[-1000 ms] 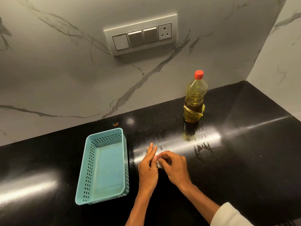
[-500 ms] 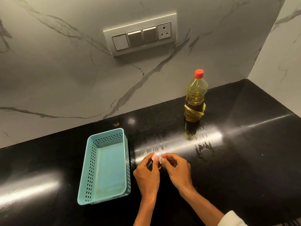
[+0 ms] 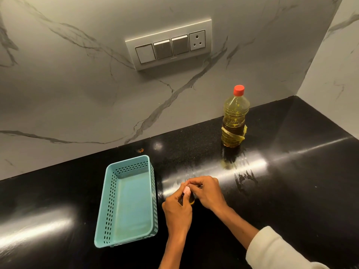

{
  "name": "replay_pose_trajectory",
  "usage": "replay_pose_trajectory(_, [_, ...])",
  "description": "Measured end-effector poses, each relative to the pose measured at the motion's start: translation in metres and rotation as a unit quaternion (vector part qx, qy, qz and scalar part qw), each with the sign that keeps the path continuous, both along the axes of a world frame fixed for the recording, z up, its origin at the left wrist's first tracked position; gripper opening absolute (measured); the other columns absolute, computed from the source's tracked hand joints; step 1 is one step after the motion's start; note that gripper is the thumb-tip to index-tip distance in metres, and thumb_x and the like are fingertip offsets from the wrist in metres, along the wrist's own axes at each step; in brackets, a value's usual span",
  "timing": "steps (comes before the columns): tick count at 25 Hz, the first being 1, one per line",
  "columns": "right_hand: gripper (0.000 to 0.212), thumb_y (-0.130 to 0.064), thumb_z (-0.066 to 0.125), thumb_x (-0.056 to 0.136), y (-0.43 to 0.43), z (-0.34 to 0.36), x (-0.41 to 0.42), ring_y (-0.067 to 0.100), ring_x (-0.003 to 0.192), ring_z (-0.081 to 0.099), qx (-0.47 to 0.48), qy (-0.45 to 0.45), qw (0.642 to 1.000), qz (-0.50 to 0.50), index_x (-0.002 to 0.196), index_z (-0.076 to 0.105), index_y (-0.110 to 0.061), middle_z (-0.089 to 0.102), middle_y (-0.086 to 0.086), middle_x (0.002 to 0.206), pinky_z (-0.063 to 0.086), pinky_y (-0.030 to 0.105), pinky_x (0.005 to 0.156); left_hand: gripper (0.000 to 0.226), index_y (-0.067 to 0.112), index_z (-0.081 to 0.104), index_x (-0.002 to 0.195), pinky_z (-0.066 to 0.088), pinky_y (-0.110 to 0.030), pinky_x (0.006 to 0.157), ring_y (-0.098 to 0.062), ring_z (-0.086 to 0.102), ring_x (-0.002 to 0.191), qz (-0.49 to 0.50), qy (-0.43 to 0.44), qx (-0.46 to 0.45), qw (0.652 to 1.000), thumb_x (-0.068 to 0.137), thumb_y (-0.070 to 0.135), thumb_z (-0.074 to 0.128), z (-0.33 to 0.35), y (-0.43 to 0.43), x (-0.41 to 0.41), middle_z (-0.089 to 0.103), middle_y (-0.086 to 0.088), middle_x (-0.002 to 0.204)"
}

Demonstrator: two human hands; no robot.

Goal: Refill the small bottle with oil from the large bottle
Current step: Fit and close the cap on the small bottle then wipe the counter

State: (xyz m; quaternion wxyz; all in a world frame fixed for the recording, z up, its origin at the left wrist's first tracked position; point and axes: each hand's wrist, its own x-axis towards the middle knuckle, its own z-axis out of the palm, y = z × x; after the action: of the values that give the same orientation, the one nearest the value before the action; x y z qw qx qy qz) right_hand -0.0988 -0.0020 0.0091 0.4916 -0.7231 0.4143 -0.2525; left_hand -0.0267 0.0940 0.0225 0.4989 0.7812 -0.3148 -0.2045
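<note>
Left hand (image 3: pixel 177 212) grips the small bottle (image 3: pixel 191 200), right hand (image 3: pixel 209 193) pinches its cap (image 3: pixel 186 189), seemingly; large bottle (image 3: pixel 235 117) capped, nothing poured yet.

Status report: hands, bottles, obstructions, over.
Left hand grips small bottle; right hand pinches its cap. Large oil bottle capped, upright by wall. Teal basket left of hands, not blocking.

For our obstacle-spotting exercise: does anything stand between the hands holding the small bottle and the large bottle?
Nothing visible: only bare counter separates the left hand and right hand from the large bottle; the basket sits aside.
</note>
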Motion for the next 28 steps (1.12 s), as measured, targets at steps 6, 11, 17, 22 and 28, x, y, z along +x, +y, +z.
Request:
replay_pose_trajectory(6, [0.010,-0.017,0.072,0.085,0.021,-0.005,-0.024,-0.003,0.077,0.068,0.004,-0.032,0.999,-0.023,0.087,0.078,-0.025,0.074,-0.013,0.080,0.053,0.010,0.069,0.030,0.019,0.068,0.126,0.046,0.000,0.084,0.026,0.059,0.091,-0.002,0.015,0.015,1.000,0.096,0.020,0.065,-0.009,0.000,0.001,0.069,0.012,0.119])
replay_pose_trajectory(11, [0.013,-0.015,0.070,0.087,0.038,-0.020,-0.032,0.001,0.075,0.069,0.069,-0.022,0.996,-0.050,0.084,0.074,-0.027,0.073,-0.011,0.079,0.058,0.021,0.073,0.031,0.034,0.060,0.130,0.051,-0.028,0.104,-0.003,0.063,0.119,-0.041,0.004,0.020,0.999,0.101,0.026,0.056,-0.012,0.001,0.002,0.069,0.002,0.128])
replay_pose_trajectory(17, [0.008,-0.030,0.073,0.084,0.032,-0.014,-0.025,0.003,0.081,0.070,0.150,-0.060,0.979,-0.121,0.089,0.071,-0.025,0.073,-0.007,0.085,0.058,0.024,0.078,0.021,0.040,0.069,0.109,0.055,-0.017,0.087,0.004,0.068,0.097,0.002,0.003,0.000,1.000,0.095,0.025,0.066,-0.006,-0.004,-0.005,0.072,0.020,0.099])
replay_pose_trajectory(22, [0.009,-0.019,0.067,0.089,0.030,-0.008,-0.009,-0.001,0.079,0.067,0.016,-0.015,0.994,-0.106,0.094,0.074,-0.023,0.071,-0.010,0.087,0.051,0.006,0.065,0.024,0.033,0.070,0.112,0.056,-0.016,0.085,0.008,0.068,0.097,-0.009,0.062,-0.026,0.998,0.100,0.017,0.058,-0.008,-0.006,-0.007,0.072,0.025,0.100])
replay_pose_trajectory(28, [0.018,-0.013,0.062,0.091,0.017,-0.015,-0.005,0.001,0.071,0.067,-0.021,0.092,0.995,-0.029,0.097,0.077,-0.019,0.075,-0.004,0.082,0.046,0.002,0.059,0.032,0.046,0.070,0.109,0.053,-0.022,0.097,0.001,0.058,0.124,-0.016,0.093,-0.056,0.994,0.101,0.019,0.054,-0.011,-0.006,-0.008,0.062,0.041,0.118])
